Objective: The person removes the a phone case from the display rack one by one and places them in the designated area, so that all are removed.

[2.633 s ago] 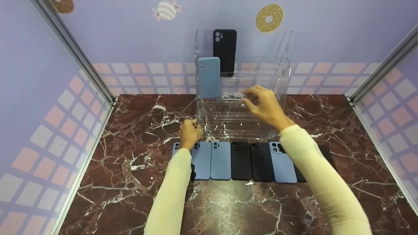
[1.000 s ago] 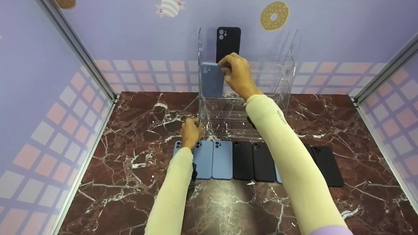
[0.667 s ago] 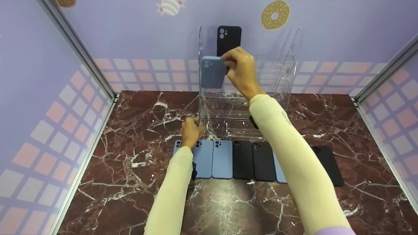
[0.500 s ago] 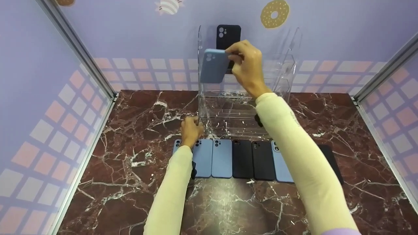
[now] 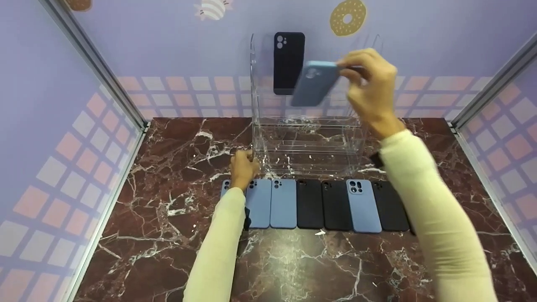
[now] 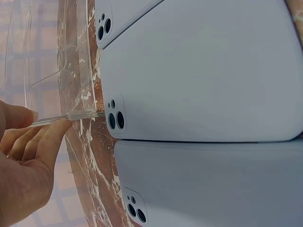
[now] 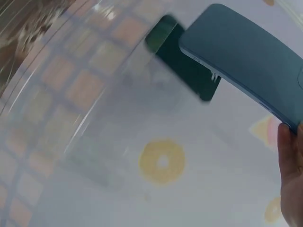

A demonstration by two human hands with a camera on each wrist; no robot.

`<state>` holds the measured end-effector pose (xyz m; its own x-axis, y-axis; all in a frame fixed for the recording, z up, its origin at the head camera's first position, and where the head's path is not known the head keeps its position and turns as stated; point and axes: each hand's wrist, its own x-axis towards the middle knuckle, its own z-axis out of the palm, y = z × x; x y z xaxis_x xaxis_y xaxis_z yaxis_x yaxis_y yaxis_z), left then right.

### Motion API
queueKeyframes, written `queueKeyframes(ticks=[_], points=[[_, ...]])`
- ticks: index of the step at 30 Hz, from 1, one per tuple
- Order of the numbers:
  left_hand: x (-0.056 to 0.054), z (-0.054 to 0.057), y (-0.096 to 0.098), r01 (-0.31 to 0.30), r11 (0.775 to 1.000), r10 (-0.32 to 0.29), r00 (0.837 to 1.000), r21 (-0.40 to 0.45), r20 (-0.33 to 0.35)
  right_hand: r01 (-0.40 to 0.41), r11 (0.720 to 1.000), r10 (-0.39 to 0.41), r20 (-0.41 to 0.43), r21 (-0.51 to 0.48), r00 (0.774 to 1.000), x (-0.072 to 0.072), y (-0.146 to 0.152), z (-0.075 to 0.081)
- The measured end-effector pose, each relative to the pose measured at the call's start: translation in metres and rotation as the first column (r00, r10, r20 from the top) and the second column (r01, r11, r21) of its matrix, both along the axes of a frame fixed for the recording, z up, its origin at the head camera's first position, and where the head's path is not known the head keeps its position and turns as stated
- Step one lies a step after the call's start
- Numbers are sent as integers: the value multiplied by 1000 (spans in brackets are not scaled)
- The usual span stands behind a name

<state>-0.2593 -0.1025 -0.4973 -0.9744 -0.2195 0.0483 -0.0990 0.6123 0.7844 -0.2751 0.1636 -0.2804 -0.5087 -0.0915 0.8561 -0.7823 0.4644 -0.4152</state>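
Observation:
In the head view my right hand (image 5: 371,86) pinches a light blue phone case (image 5: 315,84) by its upper right corner. That case hangs tilted in the air, in front of a clear tiered display rack (image 5: 310,147). A black phone case (image 5: 288,61) stands upright in the rack's back tier. My left hand (image 5: 243,170) is at the rack's left side; the left wrist view shows its thumb and fingers pinching the edge of the clear side panel (image 6: 57,119). Below the rack lies a row of blue phone cases (image 5: 283,205) and black phone cases (image 5: 310,205).
The cases lie side by side on a dark red marbled tabletop (image 5: 159,251). A blue case with a large camera cutout (image 5: 364,207) is among them. My right forearm covers part of the row's right end. Patterned walls (image 5: 84,126) enclose the back and sides.
My right hand has taken hold of the light blue case at the rack's left, lifted it out and carried it rightward. The left hand has stayed at the rack's side.

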Motion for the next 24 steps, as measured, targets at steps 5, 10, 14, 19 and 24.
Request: queueKeyframes(ticks=[5,10,14,19,24], points=[[0,-1,-2,-1,1000,1,1000,6,9,62,995,-66,50,80,997,10,48,-7],[-2,-2,-3,-15,1000,15,1000,2,10,147,970,-179,160,195,971,18,98,-19],[-2,-4,-2,-16,1000,16,1000,0,16,189,937,-273,277,295,921,23,138,-31],[-2,-4,-2,-11,1000,11,1000,-6,23,194,909,-348,415,368,841,28,190,-43],[-4,-3,-2,-10,1000,11,1000,-12,20,161,886,-396,532,434,748,33,233,-59]])
